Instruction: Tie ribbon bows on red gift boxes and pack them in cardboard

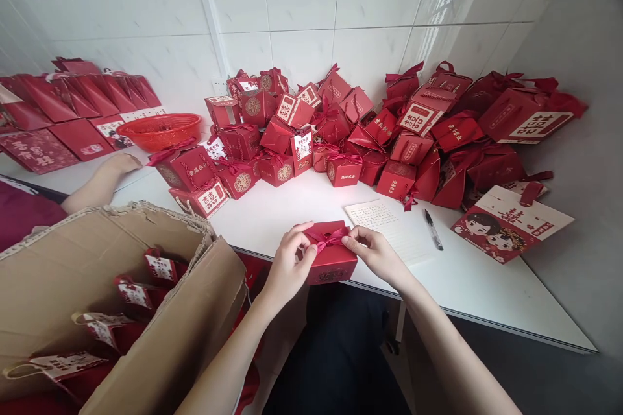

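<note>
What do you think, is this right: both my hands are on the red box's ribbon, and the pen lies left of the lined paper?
Not quite: the head view shows the pen to the right of the lined paper. Both hands are on the red box's ribbon.

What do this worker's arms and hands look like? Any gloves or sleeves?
The left hand and right hand are bare: no gloves, rings or watch show. The forearms are uncovered too, with no sleeves, cables or markings visible as far as the picture reaches.
</note>
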`<action>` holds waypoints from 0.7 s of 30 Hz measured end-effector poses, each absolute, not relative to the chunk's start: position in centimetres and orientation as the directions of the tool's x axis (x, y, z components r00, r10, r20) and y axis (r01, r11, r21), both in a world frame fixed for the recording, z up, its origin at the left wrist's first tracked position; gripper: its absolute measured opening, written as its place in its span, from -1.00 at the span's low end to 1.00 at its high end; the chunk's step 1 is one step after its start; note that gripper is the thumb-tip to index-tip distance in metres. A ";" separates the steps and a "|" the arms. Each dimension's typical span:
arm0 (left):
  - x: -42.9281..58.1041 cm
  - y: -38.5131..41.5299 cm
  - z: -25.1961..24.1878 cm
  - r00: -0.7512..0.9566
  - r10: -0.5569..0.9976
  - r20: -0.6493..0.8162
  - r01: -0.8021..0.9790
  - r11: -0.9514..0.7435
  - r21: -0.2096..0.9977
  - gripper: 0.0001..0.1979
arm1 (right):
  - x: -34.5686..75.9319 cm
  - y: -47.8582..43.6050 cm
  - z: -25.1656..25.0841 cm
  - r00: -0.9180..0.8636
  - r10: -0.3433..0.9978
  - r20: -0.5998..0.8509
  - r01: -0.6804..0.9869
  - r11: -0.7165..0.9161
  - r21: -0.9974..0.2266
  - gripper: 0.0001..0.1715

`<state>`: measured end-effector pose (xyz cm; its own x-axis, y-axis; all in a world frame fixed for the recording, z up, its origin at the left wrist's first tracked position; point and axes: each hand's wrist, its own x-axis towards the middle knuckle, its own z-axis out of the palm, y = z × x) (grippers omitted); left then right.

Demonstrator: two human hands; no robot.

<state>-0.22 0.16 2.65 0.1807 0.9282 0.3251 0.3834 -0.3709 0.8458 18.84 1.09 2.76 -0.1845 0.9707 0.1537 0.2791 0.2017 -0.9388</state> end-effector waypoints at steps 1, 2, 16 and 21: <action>-0.2 0.2 2.5 0.150 0.942 0.300 0.336 -0.334 0.881 -0.80 | 19.0 1.1 2.7 -0.192 0.971 0.145 0.253 0.191 -0.948 -0.62; -0.2 0.1 2.3 0.120 0.953 0.277 0.294 -0.301 0.907 -0.79 | 19.1 1.1 2.7 -0.200 0.970 0.139 0.229 0.184 -0.956 -0.62; 1.1 -0.1 0.7 -0.082 0.954 0.288 0.268 -0.258 0.928 -0.80 | 20.4 1.5 1.2 -0.204 0.955 0.216 0.039 0.229 -0.973 -0.60; 1.1 0.2 1.0 0.006 0.965 0.262 0.209 -0.258 0.943 -0.80 | 19.5 3.0 5.5 -0.075 0.927 0.367 0.454 0.359 -0.815 -0.67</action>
